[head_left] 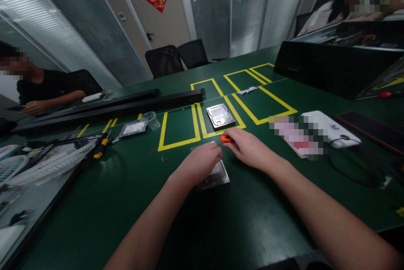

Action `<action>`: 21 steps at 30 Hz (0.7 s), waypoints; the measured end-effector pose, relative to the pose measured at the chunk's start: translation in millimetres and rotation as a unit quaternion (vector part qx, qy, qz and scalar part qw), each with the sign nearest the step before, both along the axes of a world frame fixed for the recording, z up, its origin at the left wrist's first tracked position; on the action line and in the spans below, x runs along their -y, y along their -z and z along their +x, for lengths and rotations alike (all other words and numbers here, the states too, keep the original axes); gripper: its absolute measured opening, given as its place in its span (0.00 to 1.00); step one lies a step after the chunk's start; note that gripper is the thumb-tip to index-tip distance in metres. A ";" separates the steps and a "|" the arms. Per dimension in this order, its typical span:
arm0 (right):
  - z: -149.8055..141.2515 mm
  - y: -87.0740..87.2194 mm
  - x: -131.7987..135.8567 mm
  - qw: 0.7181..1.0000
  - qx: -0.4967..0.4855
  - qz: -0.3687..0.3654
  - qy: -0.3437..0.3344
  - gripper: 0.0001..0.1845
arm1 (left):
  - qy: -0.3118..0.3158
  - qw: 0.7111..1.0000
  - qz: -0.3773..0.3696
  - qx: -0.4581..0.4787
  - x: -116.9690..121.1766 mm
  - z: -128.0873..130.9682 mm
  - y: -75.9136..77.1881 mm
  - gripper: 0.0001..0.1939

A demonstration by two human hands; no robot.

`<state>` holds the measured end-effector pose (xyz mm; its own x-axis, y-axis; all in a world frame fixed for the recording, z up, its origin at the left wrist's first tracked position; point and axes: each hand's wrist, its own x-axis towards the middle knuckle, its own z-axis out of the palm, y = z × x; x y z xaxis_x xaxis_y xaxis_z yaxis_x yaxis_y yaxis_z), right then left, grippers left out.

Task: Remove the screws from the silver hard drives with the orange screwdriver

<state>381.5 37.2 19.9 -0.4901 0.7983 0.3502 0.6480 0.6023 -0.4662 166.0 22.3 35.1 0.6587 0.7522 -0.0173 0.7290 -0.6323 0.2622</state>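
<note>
Low over a silver hard drive (217,175) on the green table, my left hand (202,160) has its fingertips pinched together. Whatever is between them is hidden, and the hand covers much of the drive. My right hand (249,146) is closed round what looks like an orange-handled screwdriver (226,138), with only the handle's end showing. It is just right of my left fingertips. A second hard drive (221,115) lies flat beyond my hands, inside a yellow taped rectangle. Several tiny screws (163,159) are scattered to the left of my left hand.
Left are a yellow-black screwdriver (101,147), a third drive (134,128), a clear plastic cup (151,121), a white basket (57,162) and long black bars (126,110). Right are a white power bank (330,129) with a cable and a black case (334,66). Two people sit across.
</note>
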 end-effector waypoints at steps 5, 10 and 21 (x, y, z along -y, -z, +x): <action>-0.8 -1.8 2.0 1.000 0.006 -0.010 -0.003 0.05 | 0.006 1.000 -0.011 0.005 -1.6 -0.1 -1.4 0.08; -0.7 -1.8 2.5 1.000 0.002 -0.013 -0.001 0.05 | 0.006 1.000 -0.011 0.001 -2.5 -2.6 0.9 0.08; -1.0 -8.4 6.9 1.000 -0.007 -0.025 0.007 0.04 | -0.031 0.998 0.017 0.053 1.4 -17.6 -12.4 0.07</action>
<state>380.4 30.3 28.3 -0.4738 0.8218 0.3165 0.6499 0.5688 -0.5041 148.3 20.9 47.5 0.6071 0.7910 0.0754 0.7368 -0.5960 0.3192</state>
